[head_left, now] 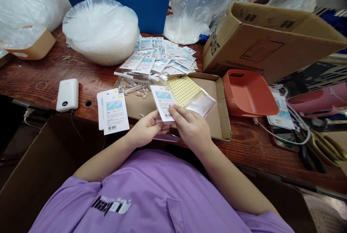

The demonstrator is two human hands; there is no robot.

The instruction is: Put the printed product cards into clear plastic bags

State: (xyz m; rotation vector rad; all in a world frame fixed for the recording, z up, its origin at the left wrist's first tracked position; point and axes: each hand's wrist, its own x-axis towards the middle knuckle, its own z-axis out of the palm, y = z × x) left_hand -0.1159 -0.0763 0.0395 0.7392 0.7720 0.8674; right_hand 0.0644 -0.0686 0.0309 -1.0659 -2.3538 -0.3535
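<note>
A white printed card [164, 97] with a blue picture and a barcode is tilted up between my hands. My left hand [145, 129] is closed around its lower left corner, thumb in front. My right hand [193, 127] grips its lower right side, with the fingertips lying over the front. Below the card, a clear glossy edge shows under my fingers; I cannot tell what it belongs to. Just behind lies a sheet of small yellow stickers [182, 89] with clear plastic film [204, 103] beside it. A small stack of similar cards [117, 117] rests left of my left hand.
A shallow cardboard tray [221, 117] holds small clear plastic pieces [139, 92]. Behind it are a heap of packed cards [162, 59] and a bag-lined bowl [100, 52]. Rightward stand a red bin [249, 95], a cardboard box [249, 48] and scissors [325, 148]; a white power bank [67, 95] lies left.
</note>
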